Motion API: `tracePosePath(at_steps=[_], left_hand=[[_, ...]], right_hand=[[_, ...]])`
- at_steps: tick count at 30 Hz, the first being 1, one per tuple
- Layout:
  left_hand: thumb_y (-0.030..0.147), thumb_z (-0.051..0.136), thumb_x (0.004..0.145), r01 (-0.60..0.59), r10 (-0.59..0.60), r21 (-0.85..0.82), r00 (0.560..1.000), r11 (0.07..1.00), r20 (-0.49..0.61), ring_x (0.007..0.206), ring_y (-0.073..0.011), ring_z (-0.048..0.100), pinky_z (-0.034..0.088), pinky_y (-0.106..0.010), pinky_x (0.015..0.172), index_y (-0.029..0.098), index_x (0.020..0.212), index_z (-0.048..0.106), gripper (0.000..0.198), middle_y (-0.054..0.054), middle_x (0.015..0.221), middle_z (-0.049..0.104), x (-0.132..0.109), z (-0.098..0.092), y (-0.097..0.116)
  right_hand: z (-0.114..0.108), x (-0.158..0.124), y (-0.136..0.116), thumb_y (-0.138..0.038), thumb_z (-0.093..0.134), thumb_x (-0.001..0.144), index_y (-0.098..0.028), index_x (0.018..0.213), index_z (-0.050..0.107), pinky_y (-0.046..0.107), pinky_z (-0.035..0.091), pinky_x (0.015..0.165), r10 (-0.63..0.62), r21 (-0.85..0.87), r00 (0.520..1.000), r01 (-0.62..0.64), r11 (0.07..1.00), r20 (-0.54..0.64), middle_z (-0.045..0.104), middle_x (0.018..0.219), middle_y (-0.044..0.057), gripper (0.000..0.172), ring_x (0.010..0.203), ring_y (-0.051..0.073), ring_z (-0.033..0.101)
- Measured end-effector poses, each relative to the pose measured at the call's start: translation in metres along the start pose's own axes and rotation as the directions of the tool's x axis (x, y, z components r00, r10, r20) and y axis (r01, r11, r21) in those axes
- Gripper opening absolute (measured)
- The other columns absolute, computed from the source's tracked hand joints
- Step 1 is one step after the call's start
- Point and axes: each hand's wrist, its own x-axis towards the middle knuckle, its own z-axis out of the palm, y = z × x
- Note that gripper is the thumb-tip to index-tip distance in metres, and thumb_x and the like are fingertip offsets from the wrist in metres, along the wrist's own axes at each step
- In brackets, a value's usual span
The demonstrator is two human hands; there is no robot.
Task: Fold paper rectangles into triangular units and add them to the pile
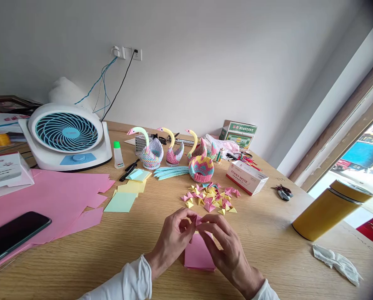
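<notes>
Head view: left hand (173, 236) and right hand (226, 245), fingertips clamped on pink paper (198, 220).
Uneven pressure could crease it askew.

The left hand (171, 237) and right hand (226, 243) are bare — the left sleeve (123, 281) is white and creased, its loose cuff (145, 277) bunched into folds — the right sleeve (265, 292), partly visible, is white too.

There are three paper swans (152, 155), one pink stack (199, 255), one fan (69, 132), one phone (16, 234).
</notes>
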Motion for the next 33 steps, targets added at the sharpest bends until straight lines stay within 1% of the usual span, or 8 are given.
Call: tracePosePath(at_steps=[5,8,12,16,20,25,29,33], left_hand=[[0.050,0.067,0.075,0.206,-0.220,-0.192,0.974,0.960,-0.058,0.038,-0.0054,0.039,0.024,-0.015,0.037,0.019,0.081,0.051,0.035,0.009,0.053,0.043,0.003,0.001,0.002],[0.056,0.057,0.081,0.362,-0.348,-0.382,0.931,0.851,0.106,0.036,-0.0033,0.035,0.016,-0.015,0.035,0.016,0.073,0.052,0.041,0.006,0.055,0.046,0.002,-0.001,0.009],[0.059,0.052,0.082,0.430,-0.330,-0.580,0.903,0.692,0.275,0.043,-0.0073,0.047,0.024,-0.016,0.036,0.017,0.080,0.056,0.042,0.003,0.058,0.052,0.000,-0.003,0.017],[0.056,0.064,0.076,0.393,-0.327,-0.506,0.920,0.767,0.219,0.037,-0.0059,0.040,0.023,-0.016,0.035,0.017,0.080,0.057,0.040,0.004,0.048,0.052,0.000,-0.002,0.017],[0.050,0.070,0.074,0.357,-0.328,-0.424,0.934,0.833,0.143,0.037,-0.0046,0.041,0.024,-0.016,0.037,0.014,0.078,0.062,0.037,0.004,0.045,0.052,0.001,-0.001,0.012],[0.050,0.067,0.077,0.329,-0.287,-0.397,0.944,0.857,0.164,0.039,-0.0063,0.046,0.026,-0.016,0.038,0.012,0.072,0.064,0.038,0.002,0.045,0.055,0.000,-0.001,0.011],[0.053,0.061,0.080,0.309,-0.272,-0.315,0.949,0.897,0.158,0.040,-0.0084,0.049,0.033,-0.017,0.041,0.012,0.072,0.064,0.042,-0.001,0.046,0.059,0.000,0.000,0.013],[0.056,0.057,0.081,0.278,-0.245,-0.219,0.955,0.935,0.167,0.039,-0.0101,0.051,0.039,-0.020,0.044,0.010,0.073,0.065,0.047,-0.004,0.047,0.061,0.001,-0.001,0.014]], right_hand=[[-0.002,-0.001,0.001,-0.001,0.048,0.091,-0.022,0.109,0.057,0.031,0.048,0.078,-0.081,-0.033,0.990,0.078,0.996,-0.112,0.066,0.101,0.008,0.029,0.090,0.018,0.062],[-0.003,-0.004,0.005,0.000,0.046,0.091,-0.021,0.114,0.055,0.032,0.047,0.082,-0.123,-0.055,0.991,0.120,0.991,-0.050,0.065,0.109,0.009,0.033,0.097,0.019,0.061],[-0.005,-0.007,0.010,-0.001,0.046,0.092,-0.021,0.120,0.054,0.035,0.046,0.086,-0.158,-0.084,0.985,0.164,0.983,0.077,0.062,0.117,0.011,0.035,0.102,0.021,0.059],[-0.007,-0.007,0.011,-0.001,0.045,0.091,-0.021,0.120,0.053,0.035,0.047,0.084,-0.145,-0.094,0.984,0.155,0.983,0.102,0.060,0.120,0.011,0.036,0.100,0.020,0.059],[-0.006,-0.005,0.009,-0.003,0.048,0.091,-0.022,0.113,0.056,0.035,0.047,0.084,-0.090,-0.101,0.996,0.088,0.991,-0.014,0.062,0.114,0.010,0.030,0.101,0.021,0.059],[-0.003,-0.004,0.011,-0.008,0.055,0.089,-0.022,0.099,0.061,0.033,0.048,0.081,-0.050,-0.115,0.991,0.036,0.993,-0.123,0.063,0.107,0.008,0.019,0.096,0.020,0.061],[-0.003,-0.001,0.008,-0.016,0.057,0.090,-0.021,0.089,0.063,0.030,0.049,0.079,0.111,0.039,0.977,-0.106,0.994,-0.182,0.065,0.100,0.008,0.008,0.092,0.020,0.063],[-0.003,0.003,0.005,-0.028,0.057,0.091,-0.020,0.077,0.063,0.031,0.049,0.074,0.321,0.230,0.940,-0.289,0.929,-0.115,0.068,0.088,0.007,0.017,0.082,0.020,0.064]])
